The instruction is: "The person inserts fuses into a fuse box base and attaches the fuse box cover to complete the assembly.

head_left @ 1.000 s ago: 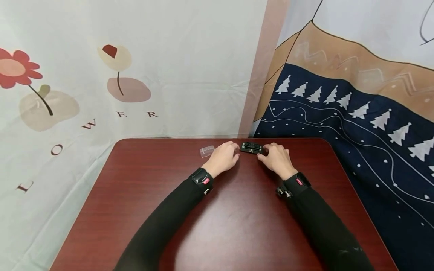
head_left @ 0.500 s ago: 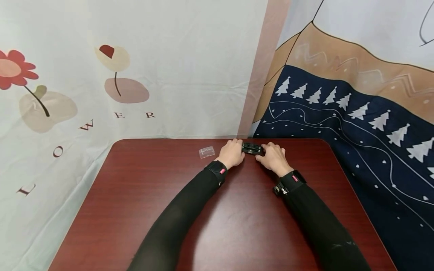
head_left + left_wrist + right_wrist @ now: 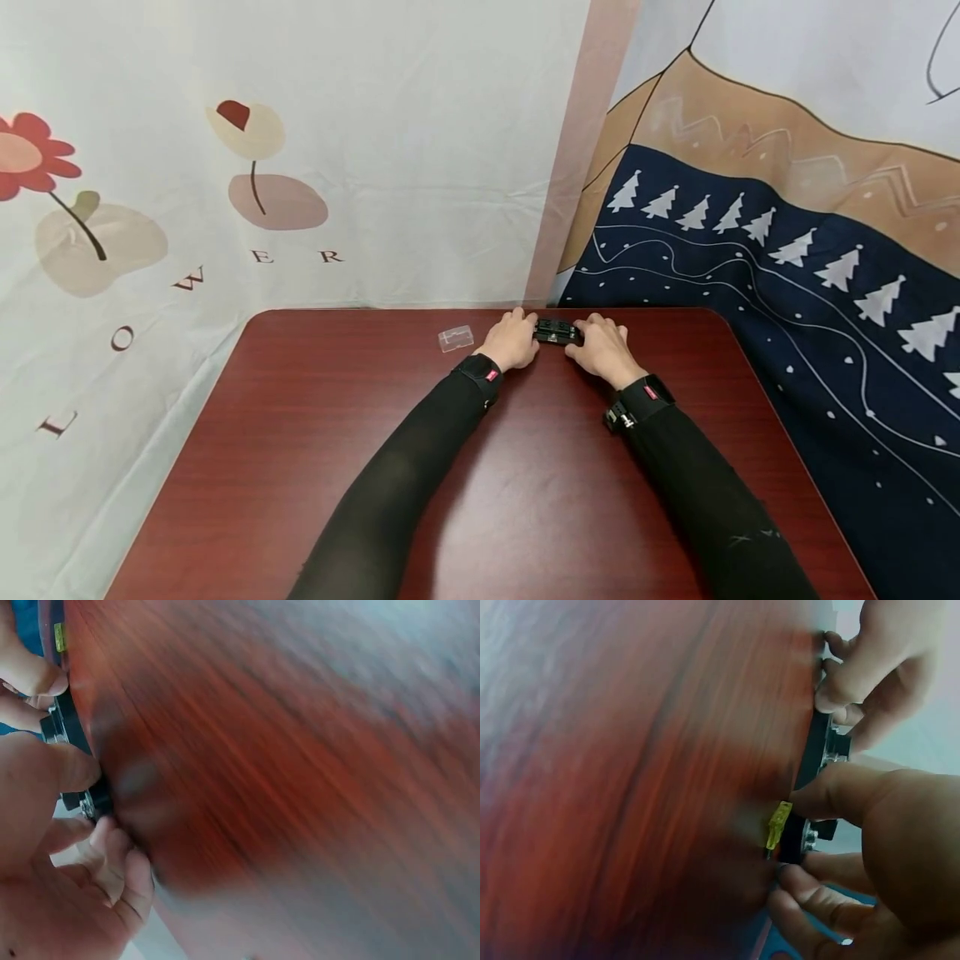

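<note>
Printed cloth point(image 3: 450, 167) is hung behind the red-brown table point(image 3: 247, 467). Between the fingers, a black block point(image 3: 555, 332) with metal fittings is now pinched at its left end by the left hand point(image 3: 508, 342), which was just apart from it a second ago; its right end is pinched by the right hand point(image 3: 602, 347). Steadying from both ends is suggested. Left of the fingers, a clear plastic case point(image 3: 455, 338) is left untouched.

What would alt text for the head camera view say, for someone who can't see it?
A person's left hand and right hand grip opposite ends of a small black device near the far edge of a reddish-brown table. A small clear piece lies left of the hands; printed fabric hangs behind.
</note>
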### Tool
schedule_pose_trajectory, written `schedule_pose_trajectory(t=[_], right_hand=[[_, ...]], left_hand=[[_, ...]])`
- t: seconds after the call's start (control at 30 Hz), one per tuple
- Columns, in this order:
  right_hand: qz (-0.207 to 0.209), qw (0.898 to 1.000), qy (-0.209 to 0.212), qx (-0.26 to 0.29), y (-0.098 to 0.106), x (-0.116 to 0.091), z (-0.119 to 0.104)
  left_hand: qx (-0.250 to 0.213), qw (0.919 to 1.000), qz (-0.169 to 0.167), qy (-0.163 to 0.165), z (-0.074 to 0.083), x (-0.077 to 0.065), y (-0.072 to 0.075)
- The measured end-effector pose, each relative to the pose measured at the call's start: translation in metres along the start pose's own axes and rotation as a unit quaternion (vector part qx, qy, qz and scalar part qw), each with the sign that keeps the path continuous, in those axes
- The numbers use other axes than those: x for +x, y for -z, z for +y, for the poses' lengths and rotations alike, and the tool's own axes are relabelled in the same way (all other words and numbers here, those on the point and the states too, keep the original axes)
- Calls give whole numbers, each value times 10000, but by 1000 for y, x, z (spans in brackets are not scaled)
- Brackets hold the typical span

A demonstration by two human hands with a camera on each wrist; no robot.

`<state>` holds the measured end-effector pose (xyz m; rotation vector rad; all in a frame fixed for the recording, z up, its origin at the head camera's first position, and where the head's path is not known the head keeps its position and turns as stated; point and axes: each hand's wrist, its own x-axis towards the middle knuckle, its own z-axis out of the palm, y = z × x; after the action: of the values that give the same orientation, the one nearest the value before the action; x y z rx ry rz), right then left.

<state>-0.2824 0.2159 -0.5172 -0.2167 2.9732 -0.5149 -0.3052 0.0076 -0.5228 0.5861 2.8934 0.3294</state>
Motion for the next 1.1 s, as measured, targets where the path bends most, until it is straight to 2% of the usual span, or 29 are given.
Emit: schedule_pose_trajectory(t=[0.07, 0.13, 0.27, 0.43, 0.6, 0.87, 1.1], right_hand=[[58, 9999, 111, -19, 0, 0, 1], [115, 9997, 223, -5, 0, -1, 0], [202, 9988, 450, 51, 2, -5, -3], [243, 9970, 730, 123, 4, -15, -11], [261, 9939, 1058, 149, 6, -28, -23], [-29, 9872, 1563, 308, -6, -43, -40], [-456, 9856, 1543, 529, -19, -57, -51]], left_hand=[[171, 9996, 40, -210, -2, -2, 0], [321, 9987, 12, -391, -1, -11, 7], [547, 9965, 187, -604, -7, -20, 10], [469, 9961, 223, -714, -12, -38, 19], [296, 9960, 180, -824, -19, -65, 29], [439, 9953, 200, -843, -29, -108, 30], [221, 9973, 292, -635, -36, -139, 18]])
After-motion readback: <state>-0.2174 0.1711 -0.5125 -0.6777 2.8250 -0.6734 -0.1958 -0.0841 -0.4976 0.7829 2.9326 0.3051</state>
